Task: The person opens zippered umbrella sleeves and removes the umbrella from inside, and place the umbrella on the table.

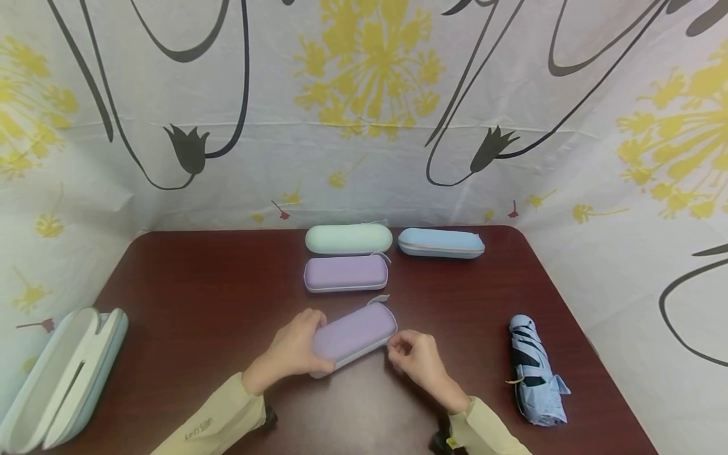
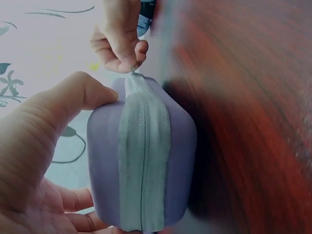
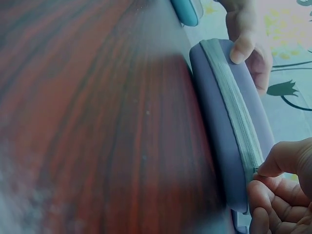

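Observation:
A purple zippered case point(image 1: 355, 330) lies slantwise on the table in front of me. My left hand point(image 1: 296, 344) grips its left end, thumb on the near side and fingers across the far side. At the right end, my right hand point(image 1: 418, 361) pinches the small zipper pull between thumb and forefinger. The left wrist view shows the pale zipper band point(image 2: 145, 161) running along the case, with its teeth closed on the near stretch. In the right wrist view the right thumb point(image 3: 282, 158) presses at the zipper near the case's end.
Behind it lie a second purple case point(image 1: 345, 273), a mint green case point(image 1: 349, 239) and a blue case point(image 1: 441, 243). An opened pale blue case point(image 1: 68, 379) stands at the left edge. A folded blue umbrella point(image 1: 536, 373) lies to the right on the dark table point(image 1: 216, 278).

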Tool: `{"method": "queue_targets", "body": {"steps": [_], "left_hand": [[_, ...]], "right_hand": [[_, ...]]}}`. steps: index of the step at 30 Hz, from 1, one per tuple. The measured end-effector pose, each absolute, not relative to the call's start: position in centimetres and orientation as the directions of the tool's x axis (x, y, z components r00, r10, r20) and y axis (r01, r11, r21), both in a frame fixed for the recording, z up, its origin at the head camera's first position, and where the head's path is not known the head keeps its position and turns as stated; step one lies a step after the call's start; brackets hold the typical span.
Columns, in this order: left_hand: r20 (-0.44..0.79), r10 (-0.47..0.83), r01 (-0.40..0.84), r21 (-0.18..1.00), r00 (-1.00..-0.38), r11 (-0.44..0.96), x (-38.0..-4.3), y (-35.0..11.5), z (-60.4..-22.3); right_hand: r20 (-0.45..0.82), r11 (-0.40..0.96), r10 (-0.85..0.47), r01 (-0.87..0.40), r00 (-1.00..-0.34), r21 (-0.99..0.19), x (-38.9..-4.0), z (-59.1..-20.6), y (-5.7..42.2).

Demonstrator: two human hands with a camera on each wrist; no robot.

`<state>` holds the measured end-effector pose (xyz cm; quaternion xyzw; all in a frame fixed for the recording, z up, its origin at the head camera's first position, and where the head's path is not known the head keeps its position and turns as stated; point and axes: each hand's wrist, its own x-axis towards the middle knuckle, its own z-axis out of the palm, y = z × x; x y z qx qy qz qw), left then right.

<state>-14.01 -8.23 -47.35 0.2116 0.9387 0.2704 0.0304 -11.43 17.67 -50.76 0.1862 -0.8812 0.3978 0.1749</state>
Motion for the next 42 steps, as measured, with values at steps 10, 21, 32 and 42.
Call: {"method": "queue_targets", "body": {"steps": [10, 21, 32, 42], "left_hand": [[0.049, 0.4, 0.372, 0.485, -0.915, 0.791, -12.2, -7.6, -47.1], [0.075, 0.323, 0.317, 0.491, -0.943, 0.812, -10.3, -6.9, -47.2], [0.096, 0.265, 0.278, 0.466, -0.96, 0.84, -9.1, -6.4, -47.3], [0.059, 0.22, 0.222, 0.468, -0.974, 0.855, -7.7, -5.4, -46.8]], "right_hand": [[0.447, 0.614, -0.188, -0.459, -0.875, -0.641, -11.5, -51.0, 17.6], [0.431, 0.584, -0.223, -0.474, -0.874, -0.659, -11.2, -50.9, 17.1], [0.426, 0.558, -0.252, -0.49, -0.869, -0.67, -10.9, -50.7, 16.3], [0.459, 0.543, -0.29, -0.539, -0.84, -0.644, -11.1, -51.0, 15.9]]}}
